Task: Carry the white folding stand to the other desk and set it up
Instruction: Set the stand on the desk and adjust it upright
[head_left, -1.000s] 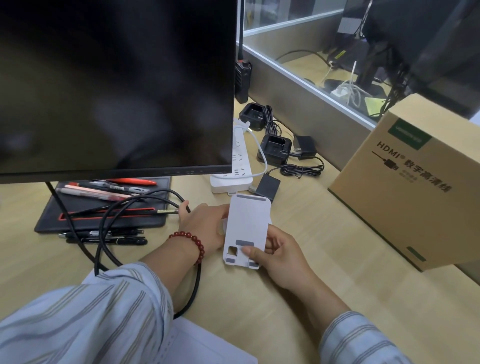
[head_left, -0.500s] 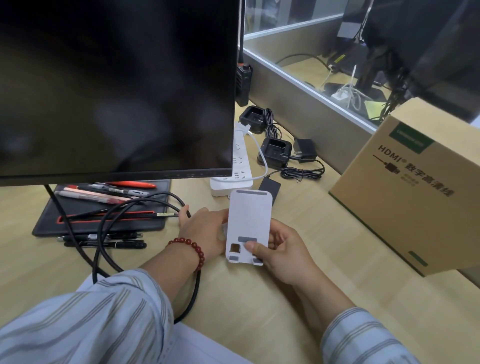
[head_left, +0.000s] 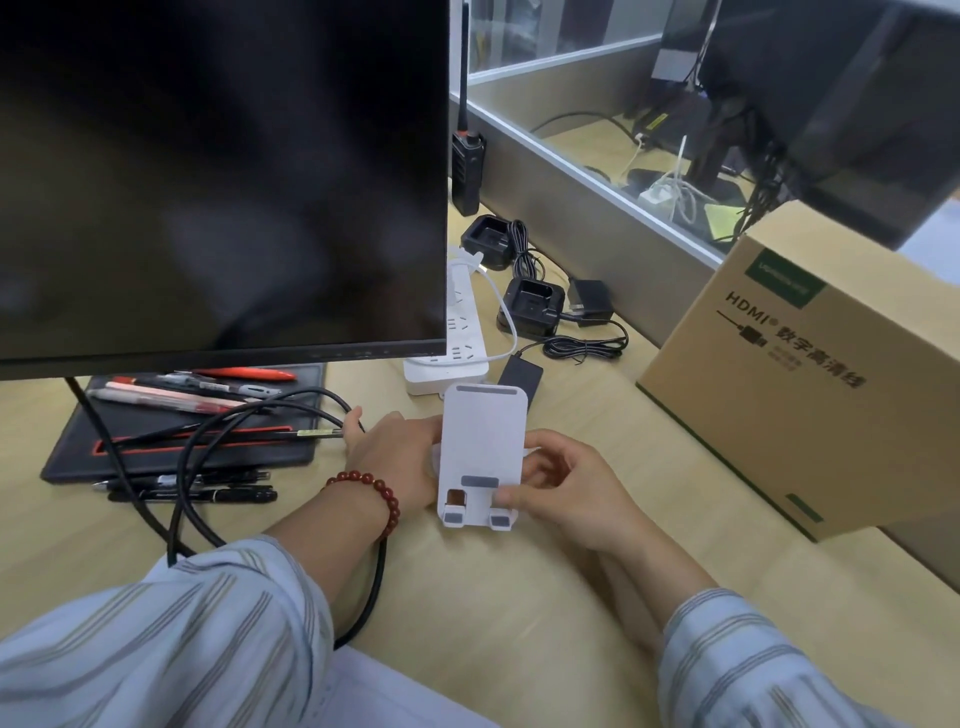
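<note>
The white folding stand is upright on the wooden desk, its flat plate facing me with two grey-padded hooks at the bottom. My left hand, with a red bead bracelet on the wrist, grips the stand's left edge from behind. My right hand holds its right edge, thumb on the lower front near the right hook. The back leg of the stand is hidden behind the plate.
A big dark monitor hangs over the left. Under it lie pens on a black pad and looping black cables. A white power strip, black chargers and a cardboard box crowd the back and right.
Both hands have tilted the stand's plate more upright and shifted it slightly toward me. My grip on both edges is the same.
</note>
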